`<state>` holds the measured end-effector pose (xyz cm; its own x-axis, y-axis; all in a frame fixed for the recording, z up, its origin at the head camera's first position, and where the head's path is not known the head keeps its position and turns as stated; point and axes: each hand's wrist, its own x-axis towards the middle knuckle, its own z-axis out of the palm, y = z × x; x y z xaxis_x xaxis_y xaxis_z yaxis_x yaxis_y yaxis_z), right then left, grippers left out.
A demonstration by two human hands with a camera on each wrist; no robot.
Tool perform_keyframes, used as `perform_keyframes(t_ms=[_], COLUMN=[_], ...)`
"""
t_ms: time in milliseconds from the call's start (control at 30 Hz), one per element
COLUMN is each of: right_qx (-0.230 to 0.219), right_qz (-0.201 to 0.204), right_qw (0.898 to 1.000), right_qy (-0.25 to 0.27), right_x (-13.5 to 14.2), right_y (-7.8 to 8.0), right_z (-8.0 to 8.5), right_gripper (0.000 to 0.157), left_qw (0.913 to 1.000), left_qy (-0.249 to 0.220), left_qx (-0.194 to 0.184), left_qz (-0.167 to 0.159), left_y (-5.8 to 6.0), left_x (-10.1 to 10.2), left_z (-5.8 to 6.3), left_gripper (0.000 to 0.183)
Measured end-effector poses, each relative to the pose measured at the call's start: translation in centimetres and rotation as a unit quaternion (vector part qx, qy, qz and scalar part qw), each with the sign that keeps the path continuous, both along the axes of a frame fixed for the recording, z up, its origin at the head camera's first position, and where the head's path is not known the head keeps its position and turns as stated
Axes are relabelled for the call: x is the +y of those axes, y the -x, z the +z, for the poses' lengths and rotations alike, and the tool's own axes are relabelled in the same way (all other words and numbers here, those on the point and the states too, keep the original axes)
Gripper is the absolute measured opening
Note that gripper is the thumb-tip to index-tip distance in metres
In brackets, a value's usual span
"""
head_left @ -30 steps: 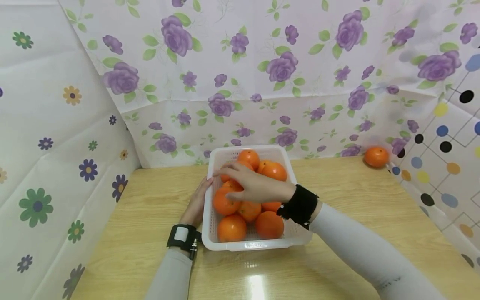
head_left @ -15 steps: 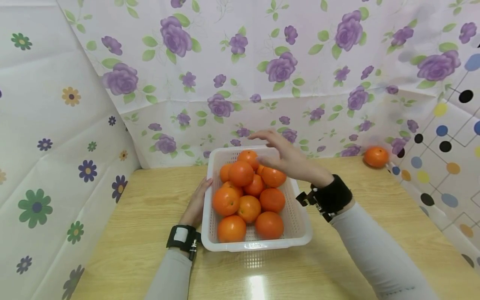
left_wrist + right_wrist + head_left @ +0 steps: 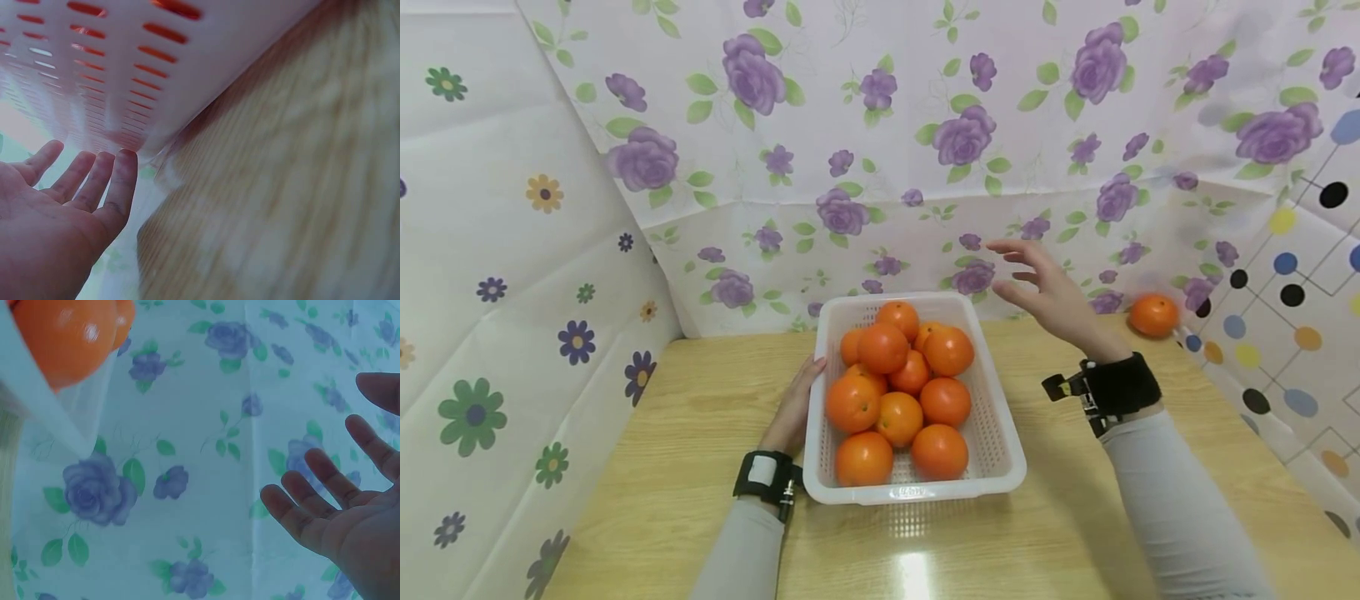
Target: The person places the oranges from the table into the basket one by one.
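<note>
A white plastic basket (image 3: pixel 1000 417) with slotted walls stands on the table, heaped with several oranges (image 3: pixel 946 402). My left hand (image 3: pixel 792 410) lies along the basket's left side, fingers extended. In the left wrist view its fingertips (image 3: pixel 127 156) reach right at the slotted wall. My right hand (image 3: pixel 1048 296) is raised in the air to the right of the basket, its fingers relaxed and spread, holding nothing. The right wrist view shows its palm side and separate fingers (image 3: pixel 300 487), with the basket's rim at the upper left.
A single orange (image 3: pixel 1153 315) lies at the table's back right corner, beside the dotted side sheet (image 3: pixel 1262 333). A flowered sheet (image 3: pixel 865 167) hangs behind the wooden table (image 3: pixel 700 467), and another sheet (image 3: pixel 520 333) rises along the left.
From over the oranges, my right hand has moved right, out past the basket's right rim, uncovering the heap. My left hand and the basket have stayed put.
</note>
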<state>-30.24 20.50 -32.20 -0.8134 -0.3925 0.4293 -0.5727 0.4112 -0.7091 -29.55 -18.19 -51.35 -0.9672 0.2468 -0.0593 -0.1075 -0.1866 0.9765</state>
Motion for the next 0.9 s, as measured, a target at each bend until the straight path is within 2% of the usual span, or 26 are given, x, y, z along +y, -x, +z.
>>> perform_keyframes(t_ms=[400, 667, 900], right_qx=[-0.039, -0.082, -0.082], right_qz=[-0.029, -0.050, -0.079], right_qw=[0.999, 0.995, 0.993], right_qy=[0.001, 0.006, -0.010], right_x=[3.2, 5.0, 7.9], right_y=[0.3, 0.5, 1.1], right_z=[-0.4, -0.8, -1.4], right_gripper=[0.055, 0.056, 0.059], left_qw=[1.0000, 1.0000, 0.9999], left_qy=[-0.008, -0.008, 0.007], left_qx=[-0.004, -0.001, 0.008], left_qz=[0.002, -0.001, -0.006], left_y=[0.0, -0.1, 0.0], left_x=[0.1, 0.0, -0.1], left_z=[0.0, -0.1, -0.1], left_gripper=[0.073, 0.072, 0.076])
